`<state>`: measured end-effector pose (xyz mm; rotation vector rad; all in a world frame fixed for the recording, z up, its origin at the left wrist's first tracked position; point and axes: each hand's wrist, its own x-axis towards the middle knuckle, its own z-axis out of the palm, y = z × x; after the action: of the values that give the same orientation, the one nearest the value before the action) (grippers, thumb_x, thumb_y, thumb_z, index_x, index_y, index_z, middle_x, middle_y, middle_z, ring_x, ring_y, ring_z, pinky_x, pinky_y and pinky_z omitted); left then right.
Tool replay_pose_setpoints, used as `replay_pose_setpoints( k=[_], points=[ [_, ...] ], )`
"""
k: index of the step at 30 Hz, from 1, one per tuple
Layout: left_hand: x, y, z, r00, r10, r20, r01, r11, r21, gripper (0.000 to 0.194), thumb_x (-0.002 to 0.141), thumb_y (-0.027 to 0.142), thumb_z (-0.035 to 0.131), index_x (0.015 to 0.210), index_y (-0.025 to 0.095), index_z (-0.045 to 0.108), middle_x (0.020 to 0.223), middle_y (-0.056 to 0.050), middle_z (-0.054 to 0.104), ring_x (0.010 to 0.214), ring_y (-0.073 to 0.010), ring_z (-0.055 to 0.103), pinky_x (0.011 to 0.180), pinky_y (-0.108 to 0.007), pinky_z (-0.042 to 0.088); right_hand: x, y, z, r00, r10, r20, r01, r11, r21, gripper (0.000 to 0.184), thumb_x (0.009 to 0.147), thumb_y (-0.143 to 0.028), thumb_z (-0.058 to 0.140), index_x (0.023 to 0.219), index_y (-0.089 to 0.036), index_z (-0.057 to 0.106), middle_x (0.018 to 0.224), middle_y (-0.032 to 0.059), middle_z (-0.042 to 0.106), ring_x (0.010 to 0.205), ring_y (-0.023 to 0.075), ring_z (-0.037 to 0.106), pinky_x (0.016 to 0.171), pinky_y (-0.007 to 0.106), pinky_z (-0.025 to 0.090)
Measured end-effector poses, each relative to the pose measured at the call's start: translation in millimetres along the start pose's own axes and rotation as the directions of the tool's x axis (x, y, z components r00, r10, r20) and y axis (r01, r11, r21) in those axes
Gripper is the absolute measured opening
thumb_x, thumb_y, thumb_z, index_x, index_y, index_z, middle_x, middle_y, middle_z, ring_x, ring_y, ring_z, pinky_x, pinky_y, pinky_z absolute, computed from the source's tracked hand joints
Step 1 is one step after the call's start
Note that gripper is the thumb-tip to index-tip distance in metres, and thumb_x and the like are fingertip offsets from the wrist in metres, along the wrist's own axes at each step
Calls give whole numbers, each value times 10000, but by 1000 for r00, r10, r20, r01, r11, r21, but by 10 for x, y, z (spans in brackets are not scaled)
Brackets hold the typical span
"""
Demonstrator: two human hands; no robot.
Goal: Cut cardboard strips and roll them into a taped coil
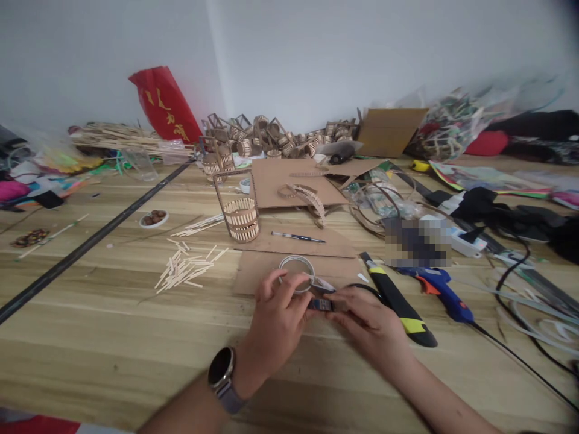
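My left hand [278,310] and my right hand [373,322] meet over the front edge of a flat cardboard piece [257,271]. Between their fingertips is a small dark object with printing on it [322,304], too small to name. Both hands pinch it, one from each side. A pale ring [309,263], like a roll of tape, lies just beyond my left fingers, which partly cover it. Scissors [325,286] lie beside the ring, their handles partly hidden by my right hand. A black pen [298,237] rests farther back on the cardboard.
A small stick basket with a tall handle [242,220] stands left, near loose sticks [183,268]. To the right lie a black-and-yellow tool [393,295] and a blue glue gun [446,295] with its cord. Several more baskets [271,135] are piled against the wall.
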<state>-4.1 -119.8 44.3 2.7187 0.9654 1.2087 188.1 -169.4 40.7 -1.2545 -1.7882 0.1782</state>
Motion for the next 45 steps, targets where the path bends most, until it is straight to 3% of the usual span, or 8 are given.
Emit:
replay_pose_setpoints(
  k=[10,15,20,23,28,34,38,45],
  points=[
    [-126,55,97,990,138,28,-140,941,308,198,946,119,516,1022,182,688,1249,-61,617,1101,-253,525,905,-401,496,-33,18,28,992,-35,118,50,992,-118,225,942,-281,529,984,-251,748,891,78,758,807,199,727,680,280,610],
    [-107,69,96,991,111,72,-125,960,251,207,932,100,536,1049,192,681,1267,-62,601,1124,-252,507,930,-394,482,-30,10,51,991,-43,126,53,996,-79,228,947,-261,517,967,-233,742,887,85,749,799,188,724,675,257,597],
    [18,1,15,998,-44,36,44,999,4,108,878,233,658,979,202,681,1231,-105,574,1086,-287,489,901,-470,490,-13,-14,51,995,98,26,-99,995,13,138,890,-285,620,920,-238,746,828,56,745,756,189,713,640,257,581],
    [45,-27,-7,997,-59,41,62,995,-82,126,869,149,631,978,195,676,1223,-101,572,1081,-283,485,904,-478,485,-10,-13,57,986,165,21,-166,982,92,114,864,-305,659,858,-239,752,786,49,737,723,188,701,621,257,572],
    [36,-34,-4,992,-42,120,46,998,-36,222,827,20,570,917,188,683,1230,-92,587,1100,-292,466,894,-480,490,-19,10,61,991,129,40,-133,984,115,113,859,-306,667,865,-247,764,798,61,750,740,197,709,643,269,579],
    [25,-55,21,989,-30,144,27,999,22,181,834,51,597,909,190,686,1235,-103,587,1113,-309,473,889,-519,503,-14,-20,56,992,112,62,-116,991,62,143,881,-308,629,918,-249,754,840,69,756,757,203,717,629,272,581],
    [-17,-50,72,994,-50,96,51,999,-3,230,871,150,626,1098,185,623,1233,-132,568,1055,-294,554,850,-498,551,-4,-56,73,978,210,5,-210,974,87,160,865,-346,644,858,-222,745,710,39,691,600,163,644,516,237,519],
    [-127,62,187,994,-68,89,76,994,-84,492,914,193,587,1367,178,396,1304,-178,534,1145,-292,613,901,-445,580,-37,-61,178,872,489,-33,-466,848,253,382,816,-537,643,641,-198,618,588,-8,546,509,131,493,465,237,425]
  ],
)
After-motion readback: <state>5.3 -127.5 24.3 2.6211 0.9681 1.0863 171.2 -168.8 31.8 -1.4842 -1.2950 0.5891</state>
